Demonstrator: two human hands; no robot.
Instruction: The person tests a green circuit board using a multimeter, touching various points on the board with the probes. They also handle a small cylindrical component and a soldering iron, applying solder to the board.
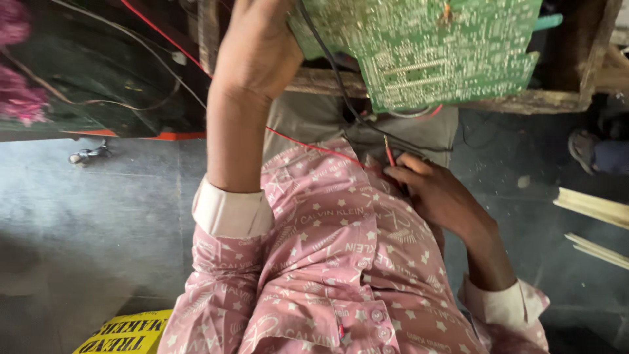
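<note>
My left hand (259, 46) is raised at the top and grips the left edge of a green circuit board (432, 52), held solder side towards me. Black wires (341, 85) hang from the board towards my lap. Lower down, my right hand (436, 193) rests against my pink patterned shirt (327, 262) and pinches a thin red-tipped probe (388, 151) that points up at the board. A red wire (308, 145) runs across my lap to that hand.
A rough wooden bench edge (524, 101) lies behind the board. On the grey floor are wooden strips (593, 206) at right, another person's sandalled foot (583, 147), and a yellow printed sheet (124, 334) at bottom left. Pink flowers (19, 98) sit at far left.
</note>
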